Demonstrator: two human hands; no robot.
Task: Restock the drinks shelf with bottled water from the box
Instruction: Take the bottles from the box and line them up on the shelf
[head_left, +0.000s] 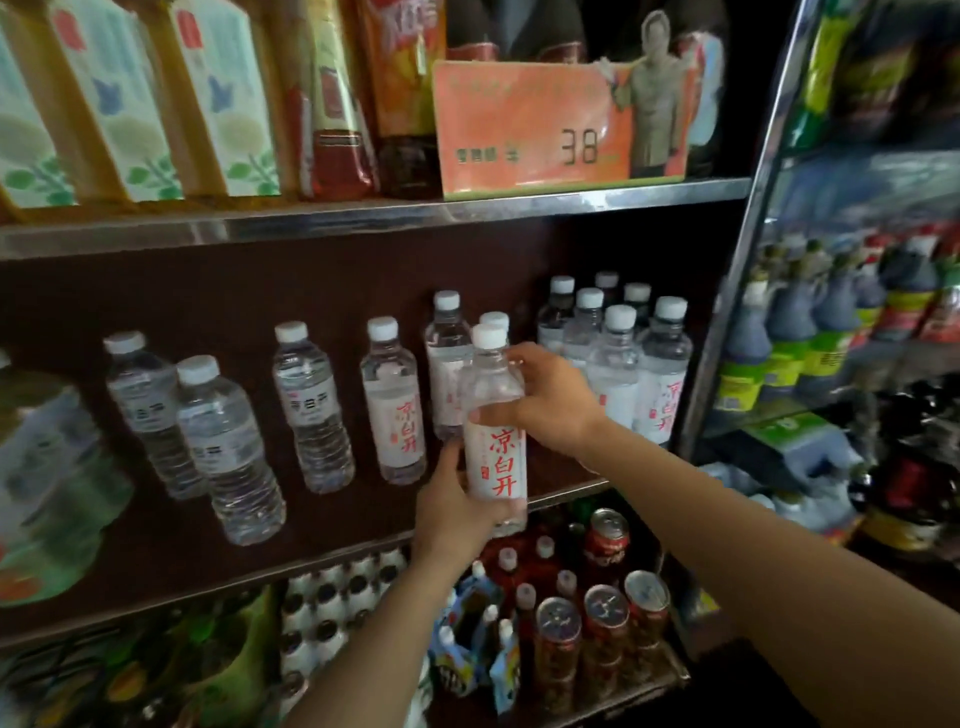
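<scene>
A clear water bottle (494, 415) with a white cap and red characters on a white label stands upright at the front edge of the middle drinks shelf (566, 493). My left hand (457, 512) grips its lower part and base. My right hand (553, 397) holds its shoulder from the right. More bottles of the same kind stand behind it and in a cluster (615, 353) at the right end of the shelf. One like bottle (395, 400) stands just left of it. The box is out of view.
Ribbed water bottles (228, 447) stand further left on the shelf. Cans (605, 540) and small bottles fill the shelf below. An orange price card (535, 124) and cartons sit on the shelf above. Another rack (831, 332) with dark bottles stands at the right.
</scene>
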